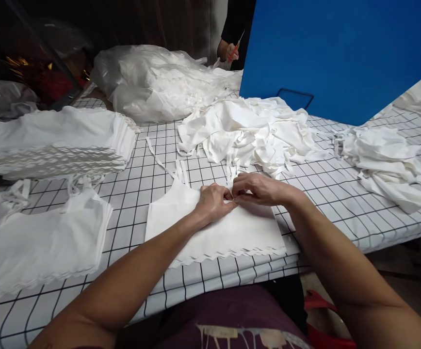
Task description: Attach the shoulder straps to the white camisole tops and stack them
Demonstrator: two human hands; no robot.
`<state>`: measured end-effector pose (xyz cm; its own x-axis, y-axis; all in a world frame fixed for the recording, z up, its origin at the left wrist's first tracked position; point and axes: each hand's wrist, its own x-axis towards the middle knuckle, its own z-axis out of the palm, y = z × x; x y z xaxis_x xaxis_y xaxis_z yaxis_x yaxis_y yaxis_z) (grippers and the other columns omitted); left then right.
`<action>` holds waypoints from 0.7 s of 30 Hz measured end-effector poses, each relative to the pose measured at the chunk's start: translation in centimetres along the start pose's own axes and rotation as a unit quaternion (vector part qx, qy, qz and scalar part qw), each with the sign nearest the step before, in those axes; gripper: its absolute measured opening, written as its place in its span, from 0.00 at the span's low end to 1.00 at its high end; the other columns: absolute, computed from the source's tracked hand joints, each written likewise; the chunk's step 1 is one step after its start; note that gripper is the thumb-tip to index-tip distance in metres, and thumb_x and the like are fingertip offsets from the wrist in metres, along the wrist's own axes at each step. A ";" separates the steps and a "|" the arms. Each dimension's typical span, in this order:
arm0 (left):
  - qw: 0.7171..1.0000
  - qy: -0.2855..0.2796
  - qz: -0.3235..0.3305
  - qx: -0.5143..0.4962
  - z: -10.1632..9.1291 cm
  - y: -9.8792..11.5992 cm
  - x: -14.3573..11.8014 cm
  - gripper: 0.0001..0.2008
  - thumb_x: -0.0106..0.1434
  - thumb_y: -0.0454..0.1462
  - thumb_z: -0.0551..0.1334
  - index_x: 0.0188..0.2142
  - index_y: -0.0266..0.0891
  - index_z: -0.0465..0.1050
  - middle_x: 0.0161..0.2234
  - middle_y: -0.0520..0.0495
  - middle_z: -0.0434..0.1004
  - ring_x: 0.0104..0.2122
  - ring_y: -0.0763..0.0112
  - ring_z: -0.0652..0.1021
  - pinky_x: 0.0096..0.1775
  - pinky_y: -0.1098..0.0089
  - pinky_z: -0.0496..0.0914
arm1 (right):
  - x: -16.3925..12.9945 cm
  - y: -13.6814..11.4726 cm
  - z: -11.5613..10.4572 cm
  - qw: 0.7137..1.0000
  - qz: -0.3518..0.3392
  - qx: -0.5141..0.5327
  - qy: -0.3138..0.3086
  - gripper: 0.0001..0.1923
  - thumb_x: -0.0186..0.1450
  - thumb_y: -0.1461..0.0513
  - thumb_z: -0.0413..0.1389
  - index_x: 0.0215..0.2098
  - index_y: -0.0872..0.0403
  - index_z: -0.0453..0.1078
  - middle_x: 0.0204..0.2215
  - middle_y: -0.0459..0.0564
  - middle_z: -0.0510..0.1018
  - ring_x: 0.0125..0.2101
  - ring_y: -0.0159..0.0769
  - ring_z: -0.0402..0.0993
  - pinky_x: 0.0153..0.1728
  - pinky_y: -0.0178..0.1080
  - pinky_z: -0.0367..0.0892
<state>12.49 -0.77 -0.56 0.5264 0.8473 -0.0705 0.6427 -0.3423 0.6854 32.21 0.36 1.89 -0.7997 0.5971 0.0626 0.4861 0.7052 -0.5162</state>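
A white camisole top point(210, 237) lies flat on the checked tablecloth, its straps toward the far side and its wavy hem toward me. My left hand point(214, 199) rests on its upper edge with thumb and fingers closed on the fabric. Right beside it, my right hand point(256, 190) pinches the same edge near the base of a strap. The fingertips of both hands meet there, and whatever small detail lies between them is hidden. One loose strap point(155, 157) trails off to the far left of the top.
Stacked camisoles point(43, 237) and a taller pile of white pieces point(57, 140) stand at left. A loose heap of garments point(247, 126) lies ahead, another pile point(385, 160) at right. Behind are a plastic bag point(152, 82), a blue board point(334, 53) and another person's hand point(228, 52) holding red-handled snips.
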 end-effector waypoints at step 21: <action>0.998 0.053 0.036 0.011 1.3 -1.6 -0.3 0.21 0.58 0.42 0.69 0.45 0.41 0.64 0.43 0.48 0.73 0.46 0.60 0.73 0.51 0.55 0.62 | 5.0 7.5 -7.2 0.949 0.173 -0.062 0.256 0.09 0.61 0.58 0.62 0.32 0.56 0.77 0.34 0.53 0.74 0.32 0.35 0.68 0.31 0.39 0.62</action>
<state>12.03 -1.01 -2.56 0.5101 0.8583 0.0566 0.6178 -0.4113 0.6702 34.35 11.39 4.53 -0.3240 0.8859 0.3321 0.7514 0.4542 -0.4785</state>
